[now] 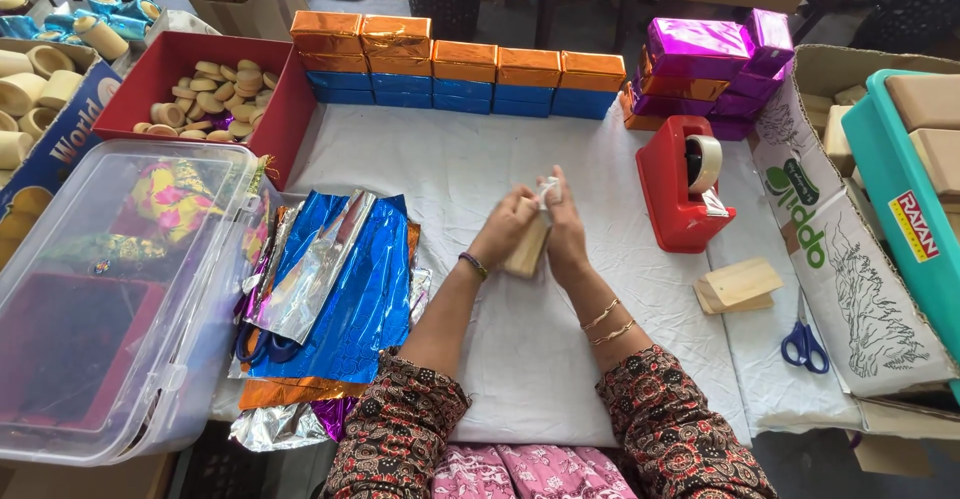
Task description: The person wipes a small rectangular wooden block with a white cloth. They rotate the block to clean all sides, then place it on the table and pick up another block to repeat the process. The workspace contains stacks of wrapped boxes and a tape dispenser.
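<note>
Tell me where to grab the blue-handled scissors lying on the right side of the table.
Take the scissors by the blue handle loops, coming from above on the near side. They lie flat with the handles toward the person and the thin blades pointing away, nearest the right hand.

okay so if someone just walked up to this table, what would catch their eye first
Probably the row of orange and blue foil-wrapped boxes along the back edge, with the shiny purple boxes stacked to its right. Next, the blue foil sheets fanned out at left, and both hands, left hand and right hand, around a small wooden block mid-table.
</note>
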